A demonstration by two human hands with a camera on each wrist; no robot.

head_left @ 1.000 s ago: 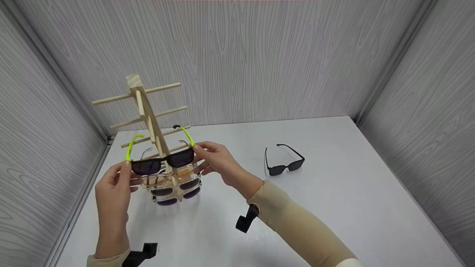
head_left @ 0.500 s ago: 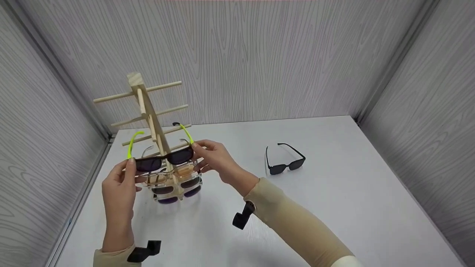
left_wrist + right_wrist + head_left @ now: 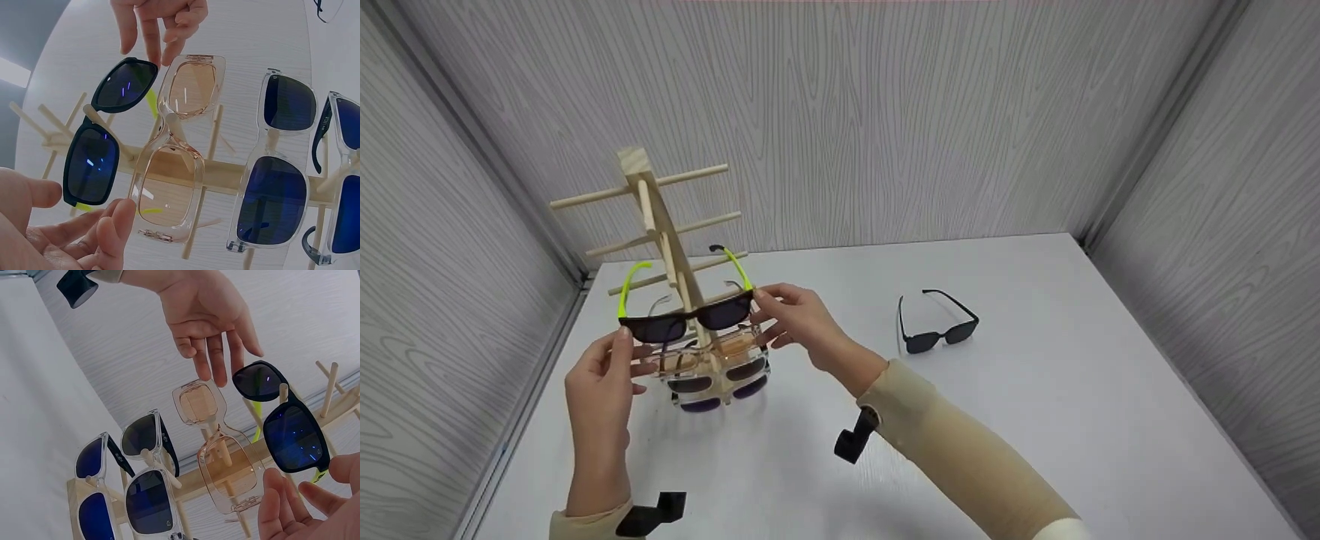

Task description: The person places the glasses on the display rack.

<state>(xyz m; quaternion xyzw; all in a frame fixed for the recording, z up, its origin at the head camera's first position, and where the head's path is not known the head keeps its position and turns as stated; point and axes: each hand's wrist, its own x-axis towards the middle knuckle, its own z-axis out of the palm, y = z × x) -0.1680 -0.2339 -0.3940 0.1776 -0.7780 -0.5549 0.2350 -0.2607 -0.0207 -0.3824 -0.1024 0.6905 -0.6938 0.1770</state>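
Observation:
Black sunglasses point(image 3: 726, 313) with bright yellow-green temples sit across a wooden eyewear rack point(image 3: 662, 214), the bridge at a short front peg. My left hand point(image 3: 604, 375) is at their left end, the thumb beside the frame's corner and the fingers loosely extended. At the opposite end my right hand point(image 3: 802, 322) has its thumb against or just beside the hinge, fingers spread. In the right wrist view the black frame point(image 3: 298, 439) shows wide gaps between each thumb and fingers. Clear peach-lensed glasses point(image 3: 194, 84) hang directly below.
Two lower pairs of clear-framed sunglasses point(image 3: 273, 202) with dark lenses hang on the rack. Bare pegs point(image 3: 690, 176) stick out above. Another black pair of sunglasses point(image 3: 941, 339) lies unfolded on the white table point(image 3: 1035, 390) to the right. Wood-grain panels point(image 3: 885, 127) stand around the table.
The black sunglasses have risen slightly and levelled at the rack. My left thumb has slipped from their front to beside the left corner. My right hand has barely moved.

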